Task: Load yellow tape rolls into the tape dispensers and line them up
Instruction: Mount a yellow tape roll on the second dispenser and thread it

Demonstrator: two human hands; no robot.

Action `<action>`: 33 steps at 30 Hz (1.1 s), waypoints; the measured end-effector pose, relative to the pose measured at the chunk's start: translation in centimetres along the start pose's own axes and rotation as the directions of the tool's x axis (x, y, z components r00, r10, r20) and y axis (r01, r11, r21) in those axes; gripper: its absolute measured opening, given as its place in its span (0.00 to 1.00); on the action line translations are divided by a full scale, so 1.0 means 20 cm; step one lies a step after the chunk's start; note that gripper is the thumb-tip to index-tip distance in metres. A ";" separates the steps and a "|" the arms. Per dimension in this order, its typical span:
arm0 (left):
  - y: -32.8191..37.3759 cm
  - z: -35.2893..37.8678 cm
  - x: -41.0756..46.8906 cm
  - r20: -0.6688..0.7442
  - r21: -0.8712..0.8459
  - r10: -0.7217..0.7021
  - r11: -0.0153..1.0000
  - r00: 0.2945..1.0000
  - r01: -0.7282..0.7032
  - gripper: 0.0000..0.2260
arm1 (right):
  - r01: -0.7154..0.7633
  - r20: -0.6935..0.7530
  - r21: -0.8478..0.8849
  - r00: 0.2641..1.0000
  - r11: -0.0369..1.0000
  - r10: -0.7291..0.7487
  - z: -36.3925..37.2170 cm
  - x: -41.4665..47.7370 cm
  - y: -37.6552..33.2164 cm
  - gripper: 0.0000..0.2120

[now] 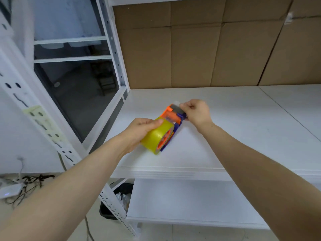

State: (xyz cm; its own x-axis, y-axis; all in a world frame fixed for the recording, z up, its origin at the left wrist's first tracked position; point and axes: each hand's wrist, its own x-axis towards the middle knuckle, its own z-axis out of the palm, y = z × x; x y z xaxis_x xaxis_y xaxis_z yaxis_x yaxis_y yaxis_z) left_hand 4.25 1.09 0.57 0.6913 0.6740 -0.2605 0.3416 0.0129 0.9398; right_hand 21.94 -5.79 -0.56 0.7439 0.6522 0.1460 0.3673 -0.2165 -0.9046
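The yellow tape roll [157, 137] sits on the orange and purple tape dispenser [172, 122], held just above the white shelf board [234, 122] near its middle; the roll is glossy and translucent. The left hand [139, 131] wraps the roll from nine o'clock, and the right hand [196, 112] at two o'clock pinches the dispenser's far end. Brown cardboard [199, 49] stands behind at twelve o'clock, and a white slotted post [40, 119] of the rack rises at nine o'clock.

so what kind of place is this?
Likely a storeroom or packing area: white slotted-metal shelving, flattened cardboard sheets along the back, and a tape dispenser in hand.
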 end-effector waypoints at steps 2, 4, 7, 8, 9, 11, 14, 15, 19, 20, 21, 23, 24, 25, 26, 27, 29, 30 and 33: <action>-0.04 -0.01 -0.01 0.035 -0.096 0.010 0.995 0.999 -0.006 0.11 | 0.104 -0.038 -0.002 0.994 0.995 -0.104 -0.01 -0.02 -0.07 0.09; -0.06 -0.01 -0.02 0.063 -0.161 -0.010 0.987 0.998 0.020 0.08 | 0.212 -0.045 -0.090 0.975 0.973 -0.216 0.01 -0.06 -0.14 0.08; -0.06 0.02 -0.06 0.111 -0.267 -0.024 0.962 0.994 0.053 0.08 | 0.285 -0.038 -0.185 0.954 0.941 -0.296 0.04 -0.10 -0.20 0.09; -0.07 0.03 -0.07 0.106 -0.296 -0.010 0.954 0.994 0.041 0.08 | 0.288 -0.034 -0.204 0.953 0.936 -0.301 0.05 -0.11 -0.21 0.09; -0.09 0.04 -0.07 0.079 -0.308 0.007 0.951 0.997 0.018 0.07 | 0.287 -0.031 -0.223 0.953 0.932 -0.301 0.06 -0.11 -0.22 0.09; -0.13 0.05 -0.07 -0.019 -0.305 0.048 0.951 0.999 -0.051 0.07 | 0.300 -0.026 -0.283 0.947 0.911 -0.320 0.07 -0.12 -0.25 0.09; -0.16 0.07 -0.06 -0.114 -0.354 0.091 0.927 0.989 -0.126 0.08 | 0.352 -0.005 -0.390 0.923 0.851 -0.384 0.08 -0.14 -0.28 0.11; -0.16 0.08 -0.07 -0.135 -0.362 0.102 0.921 0.986 -0.145 0.09 | 0.358 0.002 -0.427 0.919 0.831 -0.395 0.08 -0.15 -0.29 0.11; -0.15 0.12 -0.08 -0.194 -0.373 0.113 0.910 0.974 -0.180 0.12 | 0.383 0.026 -0.555 0.896 0.738 -0.444 0.07 -0.16 -0.30 0.13; -0.14 0.13 -0.08 -0.203 -0.370 0.111 0.911 0.973 -0.181 0.13 | 0.392 0.029 -0.579 0.886 0.715 -0.462 0.07 -0.17 -0.30 0.13; -0.13 0.13 -0.08 -0.211 -0.376 0.104 0.909 0.972 -0.179 0.13 | 0.402 0.033 -0.597 0.877 0.695 -0.479 0.07 -0.18 -0.30 0.14; -0.12 0.15 -0.08 -0.231 -0.388 0.090 0.905 0.969 -0.177 0.15 | 0.423 0.036 -0.589 0.865 0.689 -0.500 0.08 -0.19 -0.31 0.13; -0.11 0.16 -0.08 -0.241 -0.388 0.085 0.905 0.967 -0.176 0.16 | 0.427 0.034 -0.567 0.867 0.705 -0.498 0.08 -0.20 -0.31 0.12; -0.11 0.16 -0.08 -0.249 -0.382 0.082 0.907 0.965 -0.176 0.16 | 0.423 0.029 -0.542 0.873 0.726 -0.487 0.08 -0.20 -0.30 0.12; -0.11 0.17 -0.07 -0.253 -0.368 0.087 0.912 0.964 -0.179 0.17 | 0.411 0.024 -0.522 0.883 0.747 -0.469 0.08 -0.19 -0.30 0.11; -0.11 0.17 -0.07 -0.250 -0.354 0.095 0.917 0.964 -0.182 0.18 | 0.399 0.017 -0.508 0.891 0.764 -0.454 0.08 -0.19 -0.30 0.11; -0.12 0.17 -0.07 -0.237 -0.333 0.114 0.923 0.965 -0.191 0.19 | 0.383 -0.001 -0.487 0.898 0.785 -0.439 0.07 -0.18 -0.29 0.12; -0.13 0.16 -0.07 -0.232 -0.317 0.125 0.928 0.965 -0.197 0.19 | 0.380 -0.013 -0.478 0.898 0.792 -0.439 0.07 -0.17 -0.29 0.12; -0.15 0.16 -0.06 -0.234 -0.270 0.141 0.941 0.962 -0.203 0.19 | 0.366 -0.039 -0.455 0.902 0.812 -0.429 0.08 -0.18 -0.29 0.12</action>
State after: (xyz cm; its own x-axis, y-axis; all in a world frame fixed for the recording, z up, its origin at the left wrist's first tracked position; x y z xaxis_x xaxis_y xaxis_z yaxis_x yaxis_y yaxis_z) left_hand 4.45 -2.01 -2.64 0.5641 0.8230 -0.0666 0.0091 0.0744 0.9972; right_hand 16.35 -5.69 3.48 0.5355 0.6528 0.5358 0.8245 -0.2670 -0.4989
